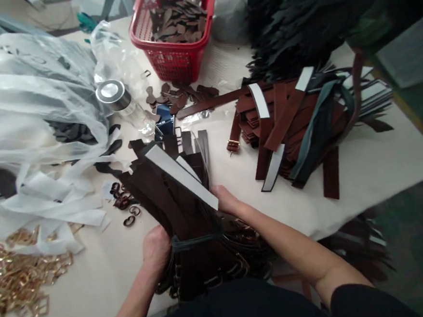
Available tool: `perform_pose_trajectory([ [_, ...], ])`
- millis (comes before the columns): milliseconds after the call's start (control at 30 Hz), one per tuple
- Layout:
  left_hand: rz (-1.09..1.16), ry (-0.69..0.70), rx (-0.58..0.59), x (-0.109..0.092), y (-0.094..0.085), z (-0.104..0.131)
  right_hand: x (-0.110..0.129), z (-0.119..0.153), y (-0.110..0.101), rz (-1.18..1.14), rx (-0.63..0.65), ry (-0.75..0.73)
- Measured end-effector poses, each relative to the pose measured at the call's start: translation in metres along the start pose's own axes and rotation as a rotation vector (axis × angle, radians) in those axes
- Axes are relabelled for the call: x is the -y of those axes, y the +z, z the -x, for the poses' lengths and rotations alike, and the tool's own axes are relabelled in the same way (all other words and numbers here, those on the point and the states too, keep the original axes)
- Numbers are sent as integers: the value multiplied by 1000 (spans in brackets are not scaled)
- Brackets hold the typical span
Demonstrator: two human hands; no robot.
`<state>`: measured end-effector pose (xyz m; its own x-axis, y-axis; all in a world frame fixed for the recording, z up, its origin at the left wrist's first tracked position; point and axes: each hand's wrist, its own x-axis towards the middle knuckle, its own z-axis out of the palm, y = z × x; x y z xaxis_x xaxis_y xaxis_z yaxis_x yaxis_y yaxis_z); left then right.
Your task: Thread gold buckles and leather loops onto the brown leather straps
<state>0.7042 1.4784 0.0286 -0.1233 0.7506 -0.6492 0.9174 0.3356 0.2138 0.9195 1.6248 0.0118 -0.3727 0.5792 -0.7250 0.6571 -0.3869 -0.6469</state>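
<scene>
A thick bundle of dark brown straps [152, 191] lies in front of my body, tied round with a grey-green band [195, 241]. Metal buckles show at its near end, and a white backing strip [182, 177] rests slantwise on top. Against the bundle's left side, my left hand [157, 248] is closed on the straps, its fingertips hidden behind them. My right hand [227, 200] grips the opposite side, a little farther from me, with most of its fingers out of sight. A blue-black phone-like object [164, 119] lies just beyond the bundle.
Reddish-brown straps [289, 124] are heaped on the right. A red basket [175, 55] of brown leather pieces stands at the back, near a glass bottle [135, 110]. Gold buckles [20, 273], white strips [52, 208] and a clear plastic bag [36, 93] occupy the left. Black pieces [296, 22] are piled behind.
</scene>
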Motion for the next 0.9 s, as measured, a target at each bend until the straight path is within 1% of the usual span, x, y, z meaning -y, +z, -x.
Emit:
perform_pose_trajectory([
  [67, -52, 3, 13, 3, -4, -2, -5, 17, -13, -22, -111, -25],
  [100, -70, 5, 23, 3, -6, -3, -4, 29, -18, -22, -200, -87],
  [133, -84, 7, 31, 3, -9, -5, -2, 44, -20, -4, -303, -193],
  [167, -97, 8, 39, 3, -11, -6, 3, 58, -20, 39, -409, -334],
  [200, -109, 8, 48, 2, -13, -7, 10, 72, -16, 112, -502, -499],
  [233, -119, 9, 52, 2, -15, -7, 18, 83, -10, 207, -560, -643],
  [267, -128, 8, 54, 1, -16, -7, 25, 90, -1, 306, -592, -740],
  [300, -132, 12, 55, 0, -17, -7, 32, 94, 9, 394, -605, -779],
  [333, -134, 15, 55, -1, -18, -6, 38, 94, 20, 465, -615, -780],
  [400, -133, 16, 50, -2, -18, -5, 42, 86, 38, 562, -639, -737],
  [433, -133, 14, 48, -3, -18, -5, 42, 80, 44, 593, -654, -717],
  [500, -132, -2, 48, -4, -18, -5, 38, 70, 51, 638, -676, -713],
  [600, -93, -34, 51, -4, -16, -5, 31, 65, 49, 663, -668, -744],
  [667, -13, -53, 31, -3, -12, -5, 30, 66, 46, 662, -650, -745],
  [800, 243, -91, -71, 0, -1, -5, 29, 60, 44, 672, -637, -711],
  [900, 388, -131, -167, 4, 8, -6, 26, 52, 43, 693, -646, -685],
])
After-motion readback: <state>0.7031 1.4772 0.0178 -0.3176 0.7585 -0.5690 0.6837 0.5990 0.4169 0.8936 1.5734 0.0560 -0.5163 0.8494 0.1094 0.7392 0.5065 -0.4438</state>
